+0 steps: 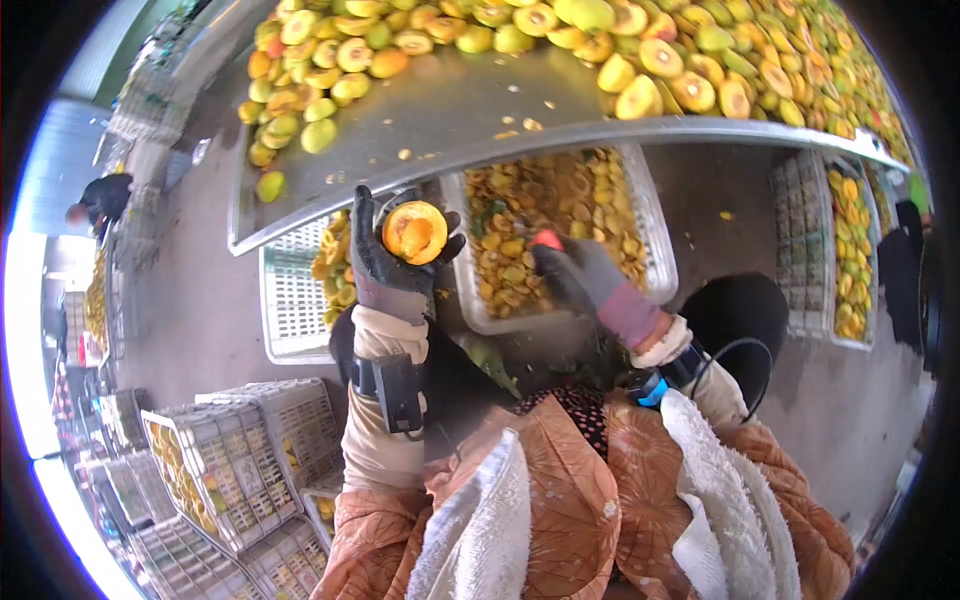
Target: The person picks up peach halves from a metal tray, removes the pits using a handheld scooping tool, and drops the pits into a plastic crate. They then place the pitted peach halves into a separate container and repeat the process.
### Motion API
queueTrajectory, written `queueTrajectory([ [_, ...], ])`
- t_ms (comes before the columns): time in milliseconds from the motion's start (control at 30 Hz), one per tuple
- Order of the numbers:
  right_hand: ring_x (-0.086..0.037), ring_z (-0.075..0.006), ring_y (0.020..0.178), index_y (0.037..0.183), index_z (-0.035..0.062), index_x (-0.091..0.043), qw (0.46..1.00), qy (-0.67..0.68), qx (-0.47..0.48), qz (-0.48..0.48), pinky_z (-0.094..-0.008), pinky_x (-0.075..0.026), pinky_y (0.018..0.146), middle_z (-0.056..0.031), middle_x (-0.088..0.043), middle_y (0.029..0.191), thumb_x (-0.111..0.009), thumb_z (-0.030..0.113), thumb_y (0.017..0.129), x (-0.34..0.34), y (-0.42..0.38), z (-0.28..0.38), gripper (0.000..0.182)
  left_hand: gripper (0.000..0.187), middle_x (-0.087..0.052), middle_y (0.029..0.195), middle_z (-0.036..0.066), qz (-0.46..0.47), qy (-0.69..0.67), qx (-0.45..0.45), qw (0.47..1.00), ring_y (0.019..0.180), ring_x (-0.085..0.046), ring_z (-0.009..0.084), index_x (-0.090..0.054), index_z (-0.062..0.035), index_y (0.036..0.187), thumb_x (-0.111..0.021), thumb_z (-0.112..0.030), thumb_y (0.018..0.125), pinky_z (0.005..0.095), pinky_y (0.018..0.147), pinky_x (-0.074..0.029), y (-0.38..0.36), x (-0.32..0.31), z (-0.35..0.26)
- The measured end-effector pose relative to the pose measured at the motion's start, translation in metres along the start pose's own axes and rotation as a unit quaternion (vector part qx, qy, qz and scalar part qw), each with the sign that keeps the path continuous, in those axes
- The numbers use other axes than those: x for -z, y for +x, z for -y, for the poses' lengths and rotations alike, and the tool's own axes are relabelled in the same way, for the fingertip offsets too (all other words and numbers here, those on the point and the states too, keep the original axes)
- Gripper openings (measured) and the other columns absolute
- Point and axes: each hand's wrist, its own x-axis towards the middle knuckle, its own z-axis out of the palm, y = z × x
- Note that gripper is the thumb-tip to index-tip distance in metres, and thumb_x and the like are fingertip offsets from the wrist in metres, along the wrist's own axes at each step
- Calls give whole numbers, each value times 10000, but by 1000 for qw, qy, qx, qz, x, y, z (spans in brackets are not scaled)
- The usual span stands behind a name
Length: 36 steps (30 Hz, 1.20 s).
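Note:
In a black-and-grey glove, my left hand (400, 250) holds up a halved peach (415, 232), its orange cut face and hollow turned toward me. My right hand (585, 275), also gloved and smeared by motion, is closed over the crate to the right. An orange-red piece (547, 239), perhaps a tool handle, pokes out of its fingers; the rest of it is hidden. Below both hands is a white plastic crate (655, 250) filled with yellow fruit halves (500, 215). Past it, a metal table (440, 100) bears a heap of cut peaches (690, 90), some with stones showing.
Another white crate (292, 290) with fruit stands at the left under the table edge, and a fruit-filled crate (805, 240) at the right. Stacked crates (225, 470) rise at lower left. A person (105, 200) is far left; dark clothing (900, 275) shows at far right.

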Motion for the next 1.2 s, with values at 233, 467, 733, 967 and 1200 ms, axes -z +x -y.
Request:
queueTrajectory([
  [233, -523, -119, 647, 969, -24, -618, 988, 42, 146, 15, -292, -446, 616, -48, -605, 715, -593, 381, 860, -16, -24, 1, 421, 218, -588, 961, 87, 25, -24, -50, 998, 889, -588, 186, -472, -25, 1093, -497, -12, 877, 297, 780, -509, -16, -74, 28],
  [467, -511, -130, 690, 999, -39, -588, 993, -41, 108, 35, -305, -435, 618, -98, -598, 759, -554, 310, 888, -5, -23, 4, 368, 335, -582, 971, 94, -16, -97, -14, 995, 879, -589, 178, -474, -1, 1091, -414, -301, 957, 302, 772, -510, -18, -102, 32],
  [733, -454, -65, 613, 952, 0, -610, 977, -61, 70, 190, -255, -383, 542, -37, -550, 696, -540, 416, 885, 20, -21, 7, 427, 361, -592, 793, 120, 123, -99, 106, 982, 708, -602, 238, -557, -42, 878, -517, -401, 887, 338, 656, -504, -1, -100, 12],
  [967, -459, -148, 549, 874, 6, -605, 969, -208, 113, 71, -323, -388, 543, -100, -524, 590, -520, 445, 883, 19, -21, 2, 447, 600, -591, 992, 144, 1, -178, 7, 984, 828, -603, 278, -544, -14, 1033, -424, -576, 861, 364, 728, -514, 5, -87, 19],
  [1200, -542, -224, 588, 963, 5, -595, 974, -172, 136, 48, -381, -420, 586, -170, -534, 639, -519, 443, 875, 1, -5, -21, 453, 631, -593, 776, 141, -98, -300, 125, 941, 715, -598, 298, -590, -41, 829, -344, -622, 869, 443, 633, -510, 8, -96, 22],
])
